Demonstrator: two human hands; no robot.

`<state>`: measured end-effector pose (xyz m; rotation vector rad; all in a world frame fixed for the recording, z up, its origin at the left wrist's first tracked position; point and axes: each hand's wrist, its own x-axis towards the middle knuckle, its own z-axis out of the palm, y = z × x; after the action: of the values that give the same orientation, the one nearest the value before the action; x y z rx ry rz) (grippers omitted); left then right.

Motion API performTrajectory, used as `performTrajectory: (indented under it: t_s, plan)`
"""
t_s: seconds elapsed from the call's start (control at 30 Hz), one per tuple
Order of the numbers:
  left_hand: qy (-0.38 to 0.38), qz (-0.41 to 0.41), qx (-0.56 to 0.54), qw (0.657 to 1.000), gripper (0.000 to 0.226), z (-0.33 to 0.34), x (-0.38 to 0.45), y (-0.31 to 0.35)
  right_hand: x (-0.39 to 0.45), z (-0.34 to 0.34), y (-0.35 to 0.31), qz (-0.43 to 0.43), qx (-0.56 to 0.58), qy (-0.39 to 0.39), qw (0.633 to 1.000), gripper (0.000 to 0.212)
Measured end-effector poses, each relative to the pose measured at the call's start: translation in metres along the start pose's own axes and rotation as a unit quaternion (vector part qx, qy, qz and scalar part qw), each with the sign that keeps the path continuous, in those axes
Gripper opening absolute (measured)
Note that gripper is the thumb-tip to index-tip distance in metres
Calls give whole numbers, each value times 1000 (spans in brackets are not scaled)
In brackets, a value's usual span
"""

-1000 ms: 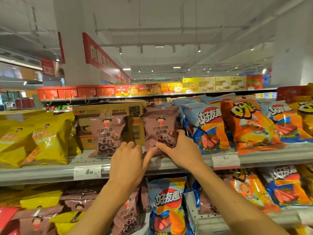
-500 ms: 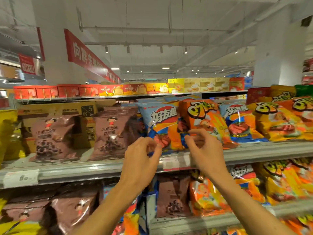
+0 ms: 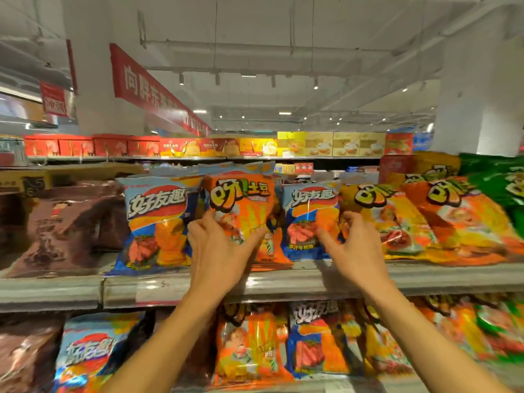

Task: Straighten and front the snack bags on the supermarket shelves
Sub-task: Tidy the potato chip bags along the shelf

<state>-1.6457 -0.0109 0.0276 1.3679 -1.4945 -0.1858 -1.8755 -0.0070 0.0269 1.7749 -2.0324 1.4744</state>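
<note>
Now the left hand [image 3: 224,251] grips the orange bag [image 3: 241,211] to square it forward; at its three o'clock, the right hand [image 3: 354,245] pinches the blue bag [image 3: 309,219].

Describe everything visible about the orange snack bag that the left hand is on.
The orange snack bag is glossy film with bold yellow-green lettering on top and a food picture below. It stands upright, facing out, on the upper shelf between two blue bags. The left hand grips its lower part, thumb across the front.
</note>
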Motion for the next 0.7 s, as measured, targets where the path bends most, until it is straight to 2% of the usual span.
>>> performTrajectory:
  t_s: [0.1, 0.17, 0.27, 0.33, 0.43, 0.6, 0.7]
  plan:
    - [-42, -46, -7, 998, 134, 1, 16, 2, 28, 0, 3, 37, 11, -95, 995, 90]
    - [-95, -75, -59, 991, 136, -2, 28, -1, 45, 2, 0, 76, 39, -164, 983, 94]
    - [-151, -121, -93, 977, 137, -7, 39, -7, 58, 10, -1, 92, 110, -221, 965, 67]
    - [-160, -127, -92, 975, 142, -7, 43, -11, 60, 16, 0, 89, 128, -227, 961, 63]
    - [-158, -120, -107, 974, 142, -5, 43, -13, 56, 20, -3, 88, 137, -234, 959, 83]
    - [-149, -108, -125, 975, 146, -4, 43, -16, 52, 25, -3, 56, 148, -195, 968, 58]
    - [-142, -103, -137, 975, 144, -5, 42, -16, 50, 28, -6, 47, 94, -147, 983, 63]
